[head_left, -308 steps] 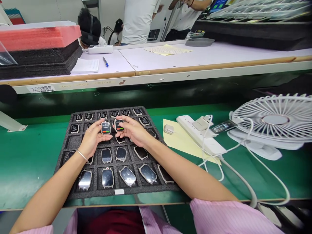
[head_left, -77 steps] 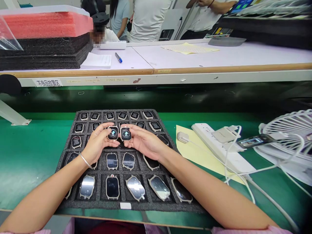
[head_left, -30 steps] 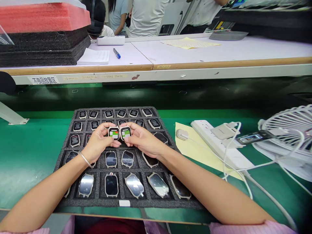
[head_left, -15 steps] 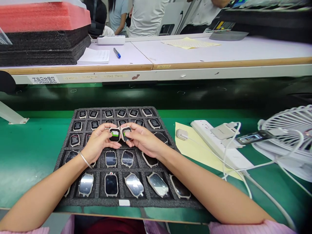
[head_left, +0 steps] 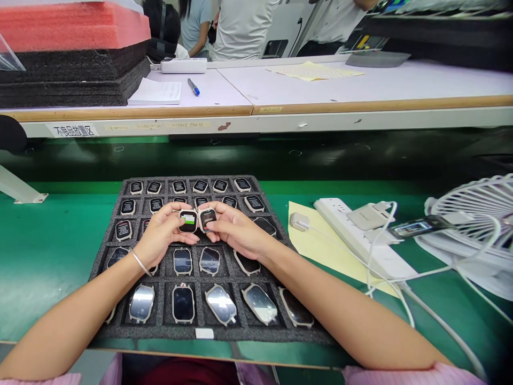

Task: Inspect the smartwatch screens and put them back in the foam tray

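Note:
My left hand (head_left: pixel 164 232) grips a smartwatch (head_left: pixel 188 220) without straps, its lit screen showing a green and white block. Beside it, my right hand (head_left: pixel 229 227) holds a second smartwatch (head_left: pixel 207 218), its thumb on the lower part of the screen. The two watch cases are side by side, nearly touching. Both are held above a dark foam tray (head_left: pixel 160 330), whose compartments hold several more strapless watches. Those in the far rows show lines of text; those nearer, such as this watch (head_left: pixel 183 303), have dark screens. My hands and forearms hide some compartments.
To the right lie a white power strip (head_left: pixel 352 230) with chargers and cables, a yellow sheet (head_left: pixel 316 246), and a white fan (head_left: pixel 476 219). A raised shelf (head_left: pixel 304 91) spans the back, bearing foam stacks (head_left: pixel 72 75) and a pen (head_left: pixel 193 87). People stand beyond it.
The green area on the right-hand watch's screen has given way to a dark display with a small red spot, and my right thumb has shifted lower. The left-hand watch still shows green.

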Motion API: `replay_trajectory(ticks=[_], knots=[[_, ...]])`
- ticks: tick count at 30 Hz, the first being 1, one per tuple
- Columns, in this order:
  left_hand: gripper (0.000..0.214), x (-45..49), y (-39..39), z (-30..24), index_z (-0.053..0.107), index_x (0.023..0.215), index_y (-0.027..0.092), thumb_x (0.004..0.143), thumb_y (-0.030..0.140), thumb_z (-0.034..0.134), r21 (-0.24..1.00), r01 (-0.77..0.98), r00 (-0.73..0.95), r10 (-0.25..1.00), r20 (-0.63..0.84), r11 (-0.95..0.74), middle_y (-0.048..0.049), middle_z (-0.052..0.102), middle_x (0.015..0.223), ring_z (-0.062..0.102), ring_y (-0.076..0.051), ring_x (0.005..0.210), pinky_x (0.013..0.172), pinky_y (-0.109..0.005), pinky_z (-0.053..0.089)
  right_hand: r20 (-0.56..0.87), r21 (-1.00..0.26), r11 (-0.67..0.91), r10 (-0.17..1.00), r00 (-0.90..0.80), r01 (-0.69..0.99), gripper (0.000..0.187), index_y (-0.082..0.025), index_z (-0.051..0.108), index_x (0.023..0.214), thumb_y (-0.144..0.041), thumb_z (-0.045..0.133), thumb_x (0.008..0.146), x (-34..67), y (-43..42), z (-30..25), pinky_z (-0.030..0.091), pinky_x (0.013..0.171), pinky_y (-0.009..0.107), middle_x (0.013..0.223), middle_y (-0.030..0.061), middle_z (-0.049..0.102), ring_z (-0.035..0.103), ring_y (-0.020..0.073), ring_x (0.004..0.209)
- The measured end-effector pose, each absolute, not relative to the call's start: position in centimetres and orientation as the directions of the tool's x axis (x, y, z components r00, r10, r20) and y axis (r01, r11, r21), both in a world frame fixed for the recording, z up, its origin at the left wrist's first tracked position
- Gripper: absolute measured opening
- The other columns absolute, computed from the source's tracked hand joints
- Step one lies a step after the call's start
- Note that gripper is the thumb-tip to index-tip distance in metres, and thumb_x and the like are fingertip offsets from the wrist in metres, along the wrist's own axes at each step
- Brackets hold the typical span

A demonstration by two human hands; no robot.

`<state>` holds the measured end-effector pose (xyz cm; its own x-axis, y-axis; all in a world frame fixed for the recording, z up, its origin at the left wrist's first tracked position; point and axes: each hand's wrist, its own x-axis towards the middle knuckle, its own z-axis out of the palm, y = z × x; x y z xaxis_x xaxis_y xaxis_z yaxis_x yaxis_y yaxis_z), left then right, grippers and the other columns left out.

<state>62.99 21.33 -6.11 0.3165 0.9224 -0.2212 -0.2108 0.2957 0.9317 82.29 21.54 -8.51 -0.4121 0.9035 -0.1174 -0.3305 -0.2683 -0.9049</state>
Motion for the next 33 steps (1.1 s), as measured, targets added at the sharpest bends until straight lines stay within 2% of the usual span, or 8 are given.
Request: replay_trajectory(ticks=[5, 12, 19, 24, 28, 30, 33], knots=[[0.027, 63.0, 21.4, -6.1, 0.059, 0.101, 0.016, 0.074, 0.020, 0.062, 0.928, -0.225, 0.323, 0.921, -0.217, 0.298, 0.0008, 0.066, 0.082, 0.072, -0.016, 0.058, 0.061, -0.030, 0.061, -0.121, -0.895, -0.283, 0.898, -0.423, -0.345, 0.036, -0.019, 0.062, 0.108, -0.021, 0.078, 0.075, 82.4, 21.6, -8.8, 0.046, 0.059, 0.027, 0.080, -0.0009, 0.065, 0.056, 0.0099, 0.058], [0.034, 63.0, 21.3, -6.3, 0.057, 0.105, 0.017, 0.074, 0.019, 0.072, 0.943, -0.195, 0.320, 0.926, -0.200, 0.271, 0.0005, 0.068, 0.084, 0.072, -0.015, 0.059, 0.063, -0.028, 0.061, -0.105, -0.902, -0.262, 0.904, -0.415, -0.342, 0.038, -0.021, 0.063, 0.107, -0.029, 0.082, 0.076, 82.3, 21.7, -9.0, 0.046, 0.058, 0.027, 0.079, -0.0020, 0.064, 0.056, 0.0097, 0.057], [0.033, 62.8, 21.2, -6.0, 0.058, 0.104, 0.018, 0.074, 0.022, 0.069, 0.938, -0.208, 0.324, 0.925, -0.200, 0.276, 0.0026, 0.064, 0.081, 0.072, -0.016, 0.061, 0.064, -0.029, 0.060, -0.106, -0.903, -0.261, 0.906, -0.410, -0.342, 0.038, -0.020, 0.062, 0.107, -0.016, 0.077, 0.072, 82.2, 21.6, -8.7, 0.044, 0.058, 0.026, 0.077, -0.0023, 0.065, 0.056, 0.0101, 0.057], [0.036, 62.9, 21.3, -6.3, 0.058, 0.107, 0.018, 0.073, 0.020, 0.068, 0.940, -0.205, 0.320, 0.927, -0.198, 0.271, 0.0013, 0.066, 0.085, 0.071, -0.015, 0.062, 0.066, -0.030, 0.059, -0.124, -0.903, -0.266, 0.914, -0.386, -0.339, 0.039, -0.020, 0.063, 0.106, -0.014, 0.075, 0.070, 82.2, 21.6, -8.6, 0.043, 0.058, 0.026, 0.076, -0.0026, 0.065, 0.057, 0.0101, 0.057], [0.050, 62.9, 21.5, -6.1, 0.057, 0.114, 0.020, 0.068, 0.013, 0.074, 0.962, -0.205, 0.300, 0.947, -0.114, 0.180, 0.0000, 0.068, 0.089, 0.065, -0.009, 0.061, 0.060, -0.022, 0.052, -0.116, -0.911, -0.239, 0.931, -0.347, -0.336, 0.043, -0.021, 0.062, 0.114, -0.019, 0.078, 0.073, 82.3, 21.7, -8.4, 0.044, 0.060, 0.026, 0.077, -0.0016, 0.066, 0.061, 0.0125, 0.062], [0.054, 62.8, 21.0, -5.0, 0.059, 0.113, 0.020, 0.064, 0.008, 0.078, 0.957, -0.251, 0.344, 0.937, -0.053, 0.147, -0.0002, 0.067, 0.087, 0.063, -0.009, 0.067, 0.061, -0.019, 0.050, -0.089, -0.915, -0.222, 0.926, -0.367, -0.338, 0.052, -0.023, 0.060, 0.123, -0.023, 0.080, 0.075, 82.4, 21.7, -8.0, 0.048, 0.065, 0.028, 0.081, -0.0001, 0.067, 0.064, 0.0141, 0.069], [0.054, 62.5, 18.6, -2.2, 0.062, 0.111, 0.022, 0.064, 0.003, 0.081, 0.915, -0.352, 0.562, 0.826, 0.040, 0.196, -0.0005, 0.066, 0.084, 0.065, -0.012, 0.080, 0.071, -0.019, 0.053, -0.026, -0.932, -0.167, 0.915, -0.402, -0.321, 0.056, -0.027, 0.060, 0.128, -0.028, 0.083, 0.076, 82.5, 21.2, -6.6, 0.051, 0.069, 0.028, 0.090, 0.0008, 0.066, 0.064, 0.0141, 0.074]])
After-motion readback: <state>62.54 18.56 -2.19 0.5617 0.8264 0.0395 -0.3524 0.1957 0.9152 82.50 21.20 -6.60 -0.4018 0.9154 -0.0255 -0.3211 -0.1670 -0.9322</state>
